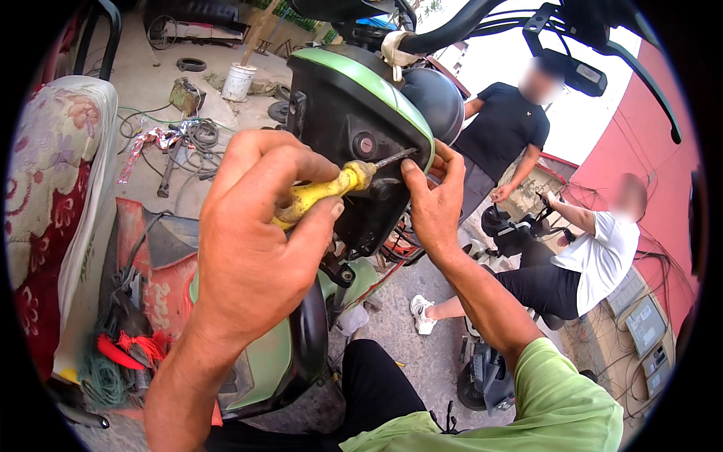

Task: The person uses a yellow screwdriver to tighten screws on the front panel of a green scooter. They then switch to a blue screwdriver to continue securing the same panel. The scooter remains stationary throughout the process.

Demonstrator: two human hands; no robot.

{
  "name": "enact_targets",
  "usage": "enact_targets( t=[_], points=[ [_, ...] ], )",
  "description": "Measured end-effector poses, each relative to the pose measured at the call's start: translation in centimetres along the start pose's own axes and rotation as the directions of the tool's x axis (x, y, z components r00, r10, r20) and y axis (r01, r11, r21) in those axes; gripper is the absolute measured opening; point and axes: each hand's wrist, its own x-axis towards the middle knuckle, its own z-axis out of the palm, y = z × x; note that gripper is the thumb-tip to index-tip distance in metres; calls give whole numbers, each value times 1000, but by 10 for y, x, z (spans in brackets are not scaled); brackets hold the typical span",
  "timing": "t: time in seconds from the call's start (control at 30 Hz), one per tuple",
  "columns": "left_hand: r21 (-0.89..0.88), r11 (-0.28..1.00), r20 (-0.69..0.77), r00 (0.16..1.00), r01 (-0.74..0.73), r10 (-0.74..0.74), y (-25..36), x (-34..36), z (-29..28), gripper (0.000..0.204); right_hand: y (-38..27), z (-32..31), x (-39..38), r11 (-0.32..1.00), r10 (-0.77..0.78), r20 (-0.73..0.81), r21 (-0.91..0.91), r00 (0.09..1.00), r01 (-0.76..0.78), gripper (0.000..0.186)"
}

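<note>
My left hand (256,218) is closed round the yellow handle of a screwdriver (324,188), whose metal shaft points up and to the right. Its tip meets the black inner panel (343,124) of a green electric scooter near the panel's right edge. Close to that tip, my right hand (437,192) pinches the edge of the panel, thumb on the front face and fingers behind. A round key lock (364,144) sits in the panel left of the tip. Whatever lies right under the tip is too small to make out.
Above are the scooter's handlebar (459,26) and a mirror (576,71). A person in a dark shirt (501,124) stands beyond the scooter; another in a white shirt (602,264) sits at right. A quilted seat cover (56,188) is at left, a white bucket (238,81) behind.
</note>
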Motion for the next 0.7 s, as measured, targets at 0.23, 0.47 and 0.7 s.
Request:
enact_targets(
  t=[0.23,0.47,0.7],
  points=[
    [-533,795,21,944,290,-330,7,-8,8,26,4,7,1,1000,-16,-106,-8,994,15,53],
    [-530,769,-5,905,358,-425,-1,-19,17,22,3,9,-1,997,-32,-164,-76,986,20,51],
    [-522,769,-35,892,369,-451,-4,-22,16,21,-7,16,-4,997,-1,-177,-81,984,-14,52]
  ],
)
